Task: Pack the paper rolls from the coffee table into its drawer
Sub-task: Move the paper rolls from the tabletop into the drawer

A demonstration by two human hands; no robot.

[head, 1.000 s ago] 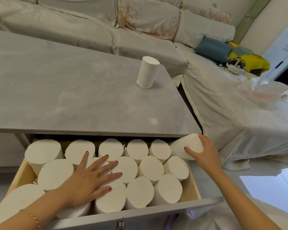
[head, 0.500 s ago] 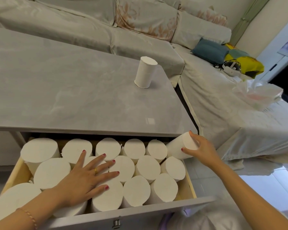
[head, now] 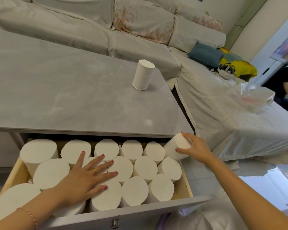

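While left hand (head: 83, 178) flat on packed rolls (head: 135, 190), tilted roll (head: 176, 147) in right hand's (head: 195, 149) grip.

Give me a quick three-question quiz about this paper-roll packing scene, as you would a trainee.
1. True or false: the left hand lies flat on the rolls in the drawer.
2. How many rolls stand on the coffee table?
3. The right hand grips a tilted roll at which corner of the drawer: a) near left, b) far right, c) near right?

Key: 1. true. 2. one, the upright roll. 3. b.
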